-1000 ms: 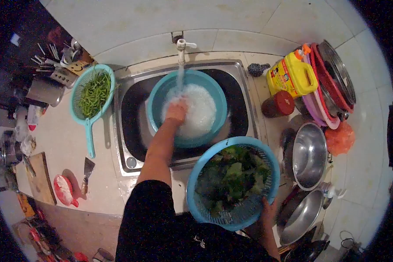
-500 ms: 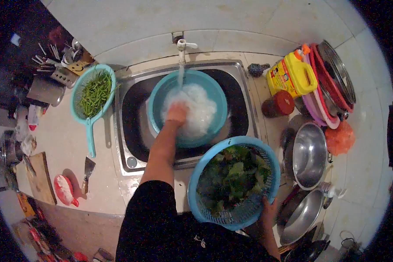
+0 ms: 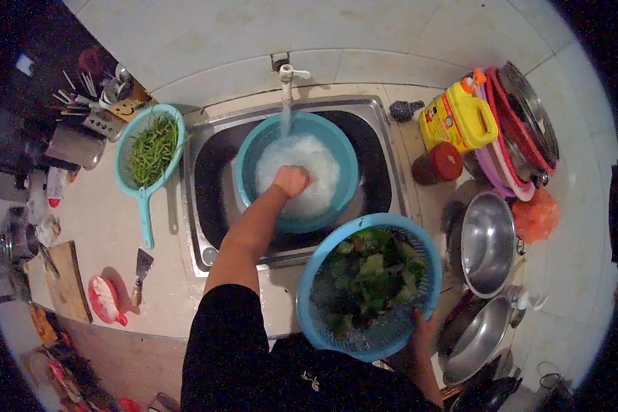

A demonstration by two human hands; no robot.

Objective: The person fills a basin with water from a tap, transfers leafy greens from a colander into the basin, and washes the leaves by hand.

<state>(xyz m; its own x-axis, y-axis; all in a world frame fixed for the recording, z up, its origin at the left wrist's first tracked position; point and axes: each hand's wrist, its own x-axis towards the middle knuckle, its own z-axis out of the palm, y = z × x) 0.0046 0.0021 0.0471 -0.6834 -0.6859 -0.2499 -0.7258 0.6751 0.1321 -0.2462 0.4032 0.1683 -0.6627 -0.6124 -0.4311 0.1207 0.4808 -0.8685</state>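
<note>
My left hand [image 3: 293, 180] is in the turquoise basin [image 3: 350, 165], at the surface of the foamy, churned water [image 3: 323, 168]. Its fingers look curled, and their tips are hidden beneath it, so I cannot see whether anything is in them. From the tap [image 3: 287, 79] a stream runs down into the basin, which sits inside the metal sink [image 3: 384, 137]. At the lower right, my right hand [image 3: 422, 333] grips the rim of a blue plastic basket [image 3: 307, 275]. Green leaves [image 3: 371, 278] lie in this basket, which is tilted at the counter's front edge.
A turquoise strainer [image 3: 146, 206] of green beans [image 3: 151, 152] stands left of the sink. Nearby lie a scraper [image 3: 141, 275], a red scoop [image 3: 104, 301] and a cutting board [image 3: 69, 278]. To the right are a yellow jug [image 3: 458, 118], a red-lidded jar [image 3: 437, 163] and metal bowls [image 3: 487, 244].
My left hand has shifted slightly right and up out of the foam, showing more clearly. The water is less frothy. My right hand and the basket stay almost in place.
</note>
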